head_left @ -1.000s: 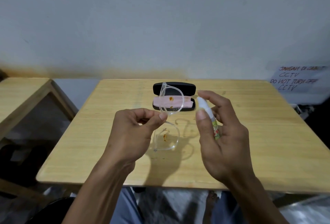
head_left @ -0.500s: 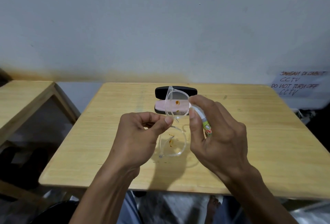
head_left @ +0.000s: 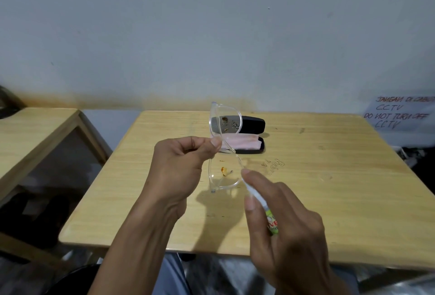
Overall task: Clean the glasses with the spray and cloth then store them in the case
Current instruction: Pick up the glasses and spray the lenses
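While the left hand [head_left: 175, 170] still pinches the clear glasses [head_left: 224, 146] upright at the bridge, the right hand [head_left: 286, 221], gripping the spray bottle [head_left: 266, 212], has dropped from the upper lens to the lower; beyond, the open case [head_left: 251, 125] holds the pink cloth [head_left: 244, 142] on the tabletop [head_left: 329, 189].

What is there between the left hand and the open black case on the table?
In the head view, the upper lens of the clear glasses, pinched by the left hand, stands before the case; its pink cloth shows behind.
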